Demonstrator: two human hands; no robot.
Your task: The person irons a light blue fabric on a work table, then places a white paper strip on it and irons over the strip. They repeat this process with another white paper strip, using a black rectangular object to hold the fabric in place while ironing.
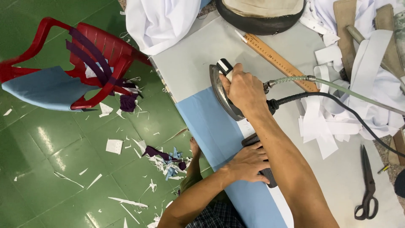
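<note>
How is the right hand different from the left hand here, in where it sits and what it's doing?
The right hand is wrapped around the handle of the iron, farther up the table; the left hand lies nearer the body, pressing on the blue fabric strip beside a dark object. The right hand's fingers curl in a grip; the left hand's are spread flatter. Both are bare.

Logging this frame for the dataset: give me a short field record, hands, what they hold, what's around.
right hand: grips the handle of the steam iron
left hand: rests on a dark block at the blue cloth
iron: on the blue cloth, hose and cable lead off to the right
table: wooden ruler, scissors, white strips
floor: green tiles, scraps, red plastic chair
</note>
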